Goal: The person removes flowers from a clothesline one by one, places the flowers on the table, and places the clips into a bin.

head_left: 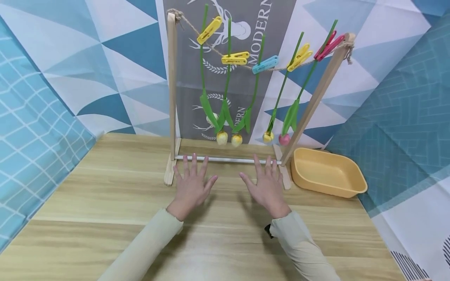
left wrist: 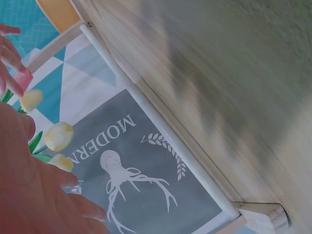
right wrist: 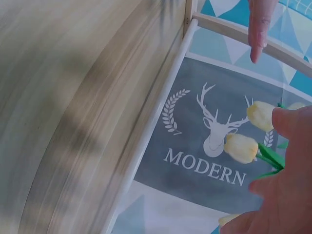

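Note:
My left hand [head_left: 190, 188] and right hand [head_left: 266, 187] are held out side by side, palms down, fingers straight and spread, neither holding anything. Before them stands a wooden rack [head_left: 172, 89] with a white bottom rod [head_left: 225, 159]; in the head view the fingertips overlap this rod, and contact cannot be told. Artificial tulips hang head down from a sagging twine [head_left: 192, 26], among them a cream tulip [head_left: 222, 138], a yellow tulip [head_left: 268, 137] and a pink tulip [head_left: 284, 139]. Yellow clothespins [head_left: 235, 58], a blue clothespin [head_left: 265, 64] and a red clothespin [head_left: 328, 47] grip their stems.
An orange-yellow plastic basin [head_left: 328, 171] sits on the wooden table [head_left: 116, 203], right of the rack's right foot [head_left: 285, 177]. Patterned cloth [head_left: 133, 50] hangs behind and at both sides. A dark band [head_left: 268, 231] shows at the right cuff.

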### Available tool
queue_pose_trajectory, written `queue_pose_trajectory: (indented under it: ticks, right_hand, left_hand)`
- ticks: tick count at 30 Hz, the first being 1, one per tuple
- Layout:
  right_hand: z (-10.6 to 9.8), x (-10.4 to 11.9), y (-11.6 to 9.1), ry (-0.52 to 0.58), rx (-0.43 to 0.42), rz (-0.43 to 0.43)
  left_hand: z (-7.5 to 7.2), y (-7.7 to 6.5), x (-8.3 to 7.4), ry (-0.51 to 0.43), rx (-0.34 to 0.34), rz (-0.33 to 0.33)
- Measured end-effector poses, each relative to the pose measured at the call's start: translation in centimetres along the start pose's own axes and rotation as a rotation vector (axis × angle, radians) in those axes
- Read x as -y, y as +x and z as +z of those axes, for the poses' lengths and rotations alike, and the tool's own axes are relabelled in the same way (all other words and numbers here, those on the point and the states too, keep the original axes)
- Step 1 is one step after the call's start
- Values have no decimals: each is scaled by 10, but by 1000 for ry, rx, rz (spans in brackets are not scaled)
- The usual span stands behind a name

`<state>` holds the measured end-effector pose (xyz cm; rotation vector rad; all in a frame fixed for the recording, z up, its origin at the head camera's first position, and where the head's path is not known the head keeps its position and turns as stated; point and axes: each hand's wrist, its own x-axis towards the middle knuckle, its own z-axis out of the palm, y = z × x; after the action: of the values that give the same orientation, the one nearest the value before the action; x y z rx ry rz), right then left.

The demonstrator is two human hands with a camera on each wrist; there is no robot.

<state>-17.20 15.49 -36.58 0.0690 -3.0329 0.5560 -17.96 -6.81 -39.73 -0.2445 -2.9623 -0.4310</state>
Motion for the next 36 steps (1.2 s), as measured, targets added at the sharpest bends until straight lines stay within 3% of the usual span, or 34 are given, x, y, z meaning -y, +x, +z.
queue_pose_trajectory:
  ticks: [13, 22, 29, 36]
  right_hand:
    - [-15, -27, 7, -5, -136, 0]
    - [-25, -47, 12, 41, -247, -26]
    - [-40, -61, 22, 101, -376, -28]
    - [-57, -80, 37, 226, -396, 60]
  left_hand:
    - [-4, 2, 20, -25, -34, -21]
    - [-10, 6, 45, -83, -28, -75]
    - [-22, 15, 65, -141, -126, -109]
    - [-34, 27, 80, -343, -247, -107]
